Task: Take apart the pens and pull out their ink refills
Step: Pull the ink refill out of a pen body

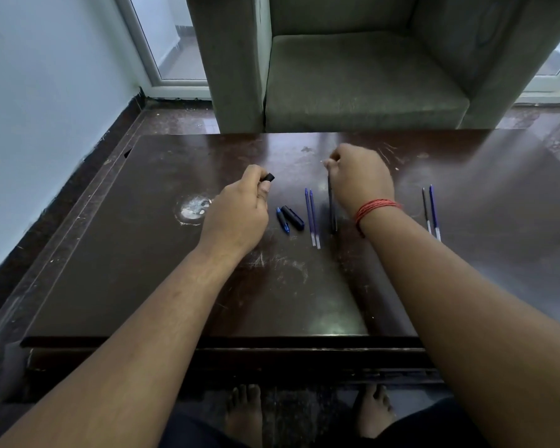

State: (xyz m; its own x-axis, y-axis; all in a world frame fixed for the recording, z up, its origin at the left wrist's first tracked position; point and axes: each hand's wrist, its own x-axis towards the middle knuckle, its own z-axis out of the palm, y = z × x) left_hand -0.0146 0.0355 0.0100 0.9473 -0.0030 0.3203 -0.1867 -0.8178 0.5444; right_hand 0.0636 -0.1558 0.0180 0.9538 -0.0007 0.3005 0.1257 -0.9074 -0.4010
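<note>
1. Our left hand (240, 205) pinches a short black cap (268, 178) between thumb and curled fingers, held above the table (143, 253) and well away from the other pieces. We judge it to be a piece just pulled off.
2. Our right hand (358, 176) is curled round the top of a dark pen (332, 208), which hangs down toward us with its lower end near or on the table; we cannot tell which. Holding it by one end leaves the length free to work on.
3. Between the hands lie a blue tip (282, 220) and a black barrel (293, 217), just beside each other, probably parts already taken off.
4. Next to them, two blue refills (312, 218) lie side by side, parallel. This looks like our pile of finished ones.
5. Right of the right wrist, well apart, lie two more pens (431, 211), one grey and one blue. They seem whole and waiting.
6. Grouping the pieces by kind keeps them sorted.
</note>
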